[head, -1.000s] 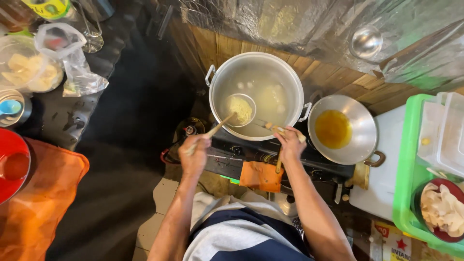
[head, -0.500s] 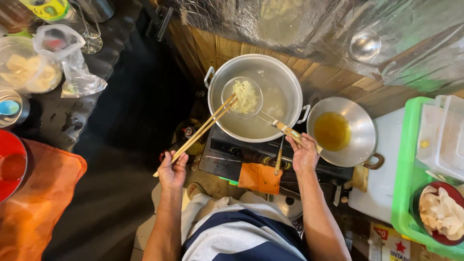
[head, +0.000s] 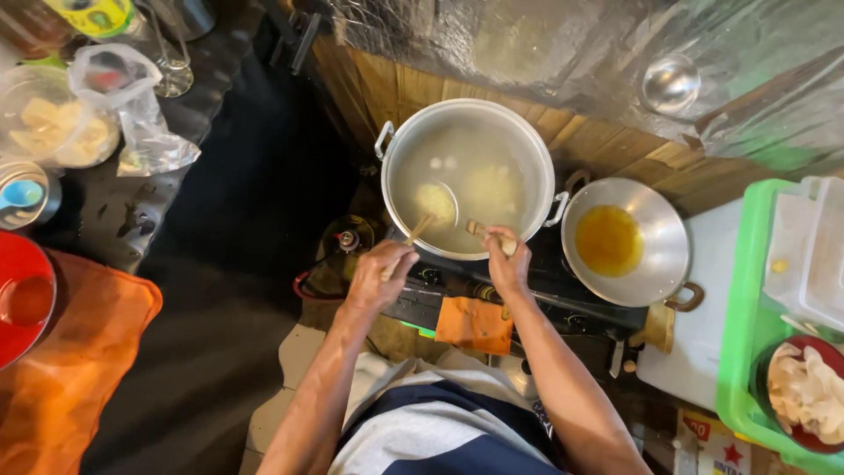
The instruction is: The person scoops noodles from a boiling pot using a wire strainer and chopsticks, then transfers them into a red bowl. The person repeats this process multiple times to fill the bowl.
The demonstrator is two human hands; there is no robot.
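A big metal pot (head: pixel 536 145) of cloudy broth stands on a gas stove (head: pixel 563 290). My left hand (head: pixel 380 274) grips wooden chopsticks (head: pixel 418 230) whose tips reach into a round ladle strainer (head: pixel 436 202) holding pale noodles inside the pot. My right hand (head: pixel 507 260) is closed on the strainer's wooden handle (head: pixel 477 229) at the pot's near rim. More noodles float in the broth to the right of the strainer.
A wok (head: pixel 655 273) with orange oil sits right of the pot. A green tray (head: pixel 743 352) with a bowl of white food is at the far right. An orange cloth (head: pixel 473 322) hangs off the stove front. Bowls, a plastic bag (head: pixel 132 114) and a red dish (head: pixel 22 299) stand left.
The strainer, lifted above the broth half a second ago, has come back down into the pot. My left hand moved up and right, bringing the chopsticks from outside the rim into the strainer.
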